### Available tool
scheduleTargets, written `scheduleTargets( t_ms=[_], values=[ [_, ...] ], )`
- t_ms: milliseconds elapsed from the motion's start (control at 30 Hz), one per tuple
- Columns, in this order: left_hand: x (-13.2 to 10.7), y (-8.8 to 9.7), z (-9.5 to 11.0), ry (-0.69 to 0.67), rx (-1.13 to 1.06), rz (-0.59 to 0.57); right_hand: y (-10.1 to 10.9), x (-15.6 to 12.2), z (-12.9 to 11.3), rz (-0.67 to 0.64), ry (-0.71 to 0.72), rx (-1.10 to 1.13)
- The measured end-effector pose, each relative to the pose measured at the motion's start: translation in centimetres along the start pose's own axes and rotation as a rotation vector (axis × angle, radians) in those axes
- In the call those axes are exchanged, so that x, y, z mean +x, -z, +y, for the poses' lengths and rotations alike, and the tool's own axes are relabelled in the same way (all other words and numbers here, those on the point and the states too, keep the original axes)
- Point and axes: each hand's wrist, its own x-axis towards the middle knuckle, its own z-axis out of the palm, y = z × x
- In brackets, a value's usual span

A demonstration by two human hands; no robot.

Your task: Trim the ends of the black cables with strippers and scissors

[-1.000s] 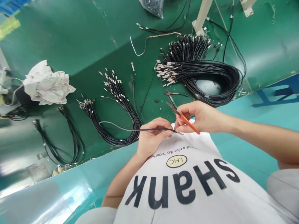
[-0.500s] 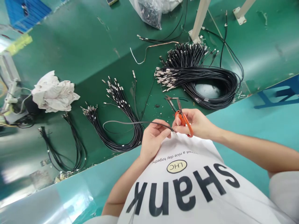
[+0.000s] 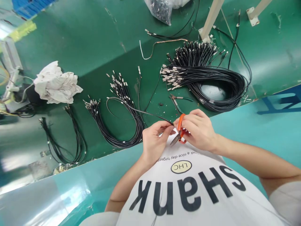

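- Black cable point(image 3: 162, 118): end pinched in left hand point(image 3: 155, 139), in front of the shirt point(image 3: 145, 175); rest arcs out over a U-shaped cable bundle point(image 3: 115, 139).
- Right hand point(image 3: 199, 130): grasping orange-handled scissors point(image 3: 179, 135), blades angled down-left; fingertips close to cable end, contact unclear.
- Beyond: pliers point(image 3: 173, 98) on green table point(image 3: 94, 44), near large cable coil point(image 3: 216, 72).

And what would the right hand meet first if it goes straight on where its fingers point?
Most likely the dark cable held in the left hand, though depth is unclear here.
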Motion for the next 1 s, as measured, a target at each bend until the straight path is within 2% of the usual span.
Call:
scheduleTargets(
  t_ms=[400, 567, 800, 867, 1000],
  values=[
    [0.4, -0.3, -0.3, 0.08, -0.186, 0.018, -1.0, -0.1, -0.3, 0.007, 0.117, -0.194],
    [1.0, -0.4, -0.3, 0.136, -0.225, -0.014, -1.5, -0.3, 0.1, 0.021, 0.089, -0.172],
    [1.4, -0.7, -1.4, 0.154, -0.204, -0.03, -1.6, 0.0, 0.5, 0.036, -0.255, 0.193],
    [1.3, -0.8, -1.4, 0.177, -0.231, -0.069, -1.4, 0.0, 0.5, 0.011, -0.368, 0.267],
    [1.1, -0.8, -1.1, 0.188, -0.196, -0.142, -0.9, 0.2, 0.9, -0.028, -0.683, 0.659]
  ],
)
